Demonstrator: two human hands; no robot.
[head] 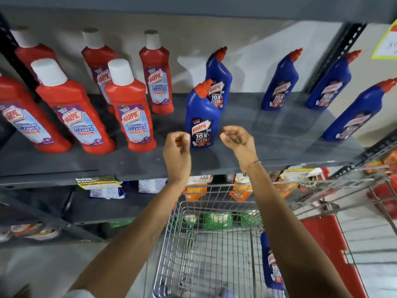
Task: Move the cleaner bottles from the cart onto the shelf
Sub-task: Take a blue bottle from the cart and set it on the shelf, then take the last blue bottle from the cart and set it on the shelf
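Both hands hang loosely curled and empty, left hand (177, 147) and right hand (237, 139) flanking a shelved bottle; the remaining blue bottle (271, 263) lies in the cart (193, 244), lengthwise near-to-far, nearer the right.

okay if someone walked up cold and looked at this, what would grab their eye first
Probably the tall blue plastic cleaner bottle with a red angled cap, standing upright at the front of the grey metal shelf, with the left hand and right hand loosely curled on either side of it, neither gripping it. Next, the red bottles with white caps crowding the shelf's left, and another blue bottle lying in the wire cart below.
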